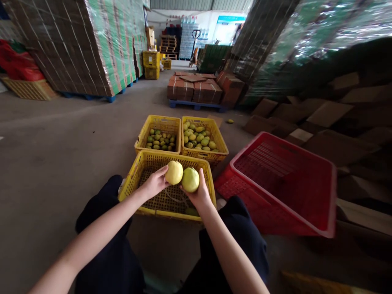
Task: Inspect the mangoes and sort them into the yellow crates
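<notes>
My left hand [154,182] is closed around a pale yellow round fruit [174,172], thumb on its upper left side. In my right hand [199,194] sits a greener round fruit [190,180], with the thumb up along its right side. The two fruits are side by side, very close together, above the front yellow crate [139,165]. Inside this crate the slatted bottom shows, with a dark green fruit [192,211] in its near right corner. Two more yellow crates stand right behind it: the left one [141,136] holds small green-yellow fruits, the right one [221,141] larger ones.
A big red crate [330,192] stands close on my right. Flattened cardboard [329,116] is heaped beyond it. One yellow fruit [230,121] lies on the floor. Ahead, brown cartons [206,92] rest on a blue pallet [196,105]; wrapped stacks [113,49] rise at the left.
</notes>
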`<state>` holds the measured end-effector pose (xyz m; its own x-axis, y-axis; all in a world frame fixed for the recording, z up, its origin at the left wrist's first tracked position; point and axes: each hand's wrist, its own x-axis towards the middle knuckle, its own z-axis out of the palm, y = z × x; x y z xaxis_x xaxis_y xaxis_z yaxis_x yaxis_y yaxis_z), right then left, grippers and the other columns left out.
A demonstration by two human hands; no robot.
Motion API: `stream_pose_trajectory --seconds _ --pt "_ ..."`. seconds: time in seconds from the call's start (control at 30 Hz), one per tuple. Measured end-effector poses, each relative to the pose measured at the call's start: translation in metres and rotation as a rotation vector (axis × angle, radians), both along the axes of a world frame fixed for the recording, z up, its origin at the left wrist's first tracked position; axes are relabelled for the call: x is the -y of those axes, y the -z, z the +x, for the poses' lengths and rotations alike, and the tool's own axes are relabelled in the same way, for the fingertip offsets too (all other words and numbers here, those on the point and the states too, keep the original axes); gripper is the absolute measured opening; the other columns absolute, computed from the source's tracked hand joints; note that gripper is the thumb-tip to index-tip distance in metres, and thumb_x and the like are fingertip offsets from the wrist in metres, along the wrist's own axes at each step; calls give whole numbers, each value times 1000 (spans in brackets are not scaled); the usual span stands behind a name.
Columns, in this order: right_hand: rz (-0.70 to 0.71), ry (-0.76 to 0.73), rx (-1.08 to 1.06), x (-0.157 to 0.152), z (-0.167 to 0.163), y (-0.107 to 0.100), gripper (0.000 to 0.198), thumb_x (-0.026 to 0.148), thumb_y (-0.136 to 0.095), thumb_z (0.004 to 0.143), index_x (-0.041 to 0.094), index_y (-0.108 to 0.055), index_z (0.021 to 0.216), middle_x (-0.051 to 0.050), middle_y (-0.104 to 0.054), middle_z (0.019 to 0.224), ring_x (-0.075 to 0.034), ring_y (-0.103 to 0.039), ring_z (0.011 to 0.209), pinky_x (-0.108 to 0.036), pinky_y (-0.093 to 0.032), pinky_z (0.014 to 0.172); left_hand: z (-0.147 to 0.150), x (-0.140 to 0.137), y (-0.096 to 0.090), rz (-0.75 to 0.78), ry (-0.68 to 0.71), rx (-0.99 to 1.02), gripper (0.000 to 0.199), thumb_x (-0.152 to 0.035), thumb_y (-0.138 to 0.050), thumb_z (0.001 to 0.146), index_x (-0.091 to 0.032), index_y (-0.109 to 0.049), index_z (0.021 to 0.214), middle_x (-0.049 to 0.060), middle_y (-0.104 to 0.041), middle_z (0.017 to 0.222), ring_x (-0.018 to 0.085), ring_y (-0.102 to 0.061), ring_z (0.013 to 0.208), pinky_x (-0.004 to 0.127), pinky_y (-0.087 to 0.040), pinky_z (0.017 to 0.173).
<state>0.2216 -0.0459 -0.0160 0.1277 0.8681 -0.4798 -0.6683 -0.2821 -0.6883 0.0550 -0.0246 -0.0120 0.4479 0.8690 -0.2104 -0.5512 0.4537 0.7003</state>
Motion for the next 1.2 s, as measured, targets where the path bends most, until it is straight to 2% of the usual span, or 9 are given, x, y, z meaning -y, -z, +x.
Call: stream_pose_trajectory --seconds 0.2,0.37,0.5,0.6,0.67,0.8,0.87,1.03,1.2 --pt "39 -26 -104 6 -2 -7 40 55 -80 66 25 -65 87 0 -73 73 -20 -68 59 -29 -53 45 -4 -1 -1 -223 27 103 43 -39 -56 92 -13 -60 126 13 -74 106 28 -72 98 38 -58 79" --pt "18 -156 -89 6 -3 -8 44 64 -73 69 22 -65 76 -5 -72 68 -25 -71 65 -31 -52 44 -2 0 2 -359 -80 105 34 -35 -52 86 -10 -70 101 12 -74 80 25 -73 79 35 -58 68" --pt "74 -182 -17 2 -5 3 49 66 -70 69 20 -71 84 -11 -77 83 -33 -73 88 -40 -60 61 4 -1 9 -364 -232 102 25 -30 -53 79 -12 -70 79 12 -74 73 28 -74 82 39 -59 74" --pt "213 -52 226 -1 -8 16 55 64 -66 74 21 -73 109 -9 -76 109 -32 -67 113 -45 -58 87 11 2 10 -394 -254 164 26 -27 -51 78 -10 -71 79 16 -76 84 30 -74 89 42 -59 80" --pt "367 10 496 0 -13 26 58 63 -63 79 24 -70 121 -8 -69 129 -31 -57 129 -46 -48 106 16 7 8 -432 -218 222 30 -27 -51 82 -8 -73 90 16 -77 91 28 -73 92 39 -58 82" --pt "648 -142 933 9 -26 44 58 64 -57 87 27 -67 130 -10 -43 156 -33 -41 143 -52 -32 119 24 14 8 -413 -253 324 39 -19 -52 85 -13 -69 120 7 -77 95 19 -73 88 28 -55 81" --pt "746 -228 1079 14 -30 50 61 65 -59 85 26 -66 131 -11 -31 162 -39 -35 146 -58 -32 118 23 14 9 -398 -279 319 37 -17 -52 87 -15 -70 119 5 -77 90 18 -73 80 28 -54 81" --pt "1045 -216 1415 23 -37 52 76 57 -79 71 22 -56 135 -19 -38 157 -45 -25 149 -66 -37 112 13 12 8 -462 -217 256 33 -33 -51 96 -10 -74 88 8 -75 79 20 -71 71 31 -55 80" --pt "1120 81 1506 31 -39 41 64 48 -81 72 22 -56 125 -15 -63 113 -35 -60 110 -56 -55 90 10 4 7 -424 -297 245 40 -39 -47 96 -10 -72 82 9 -73 73 20 -70 67 31 -56 75"
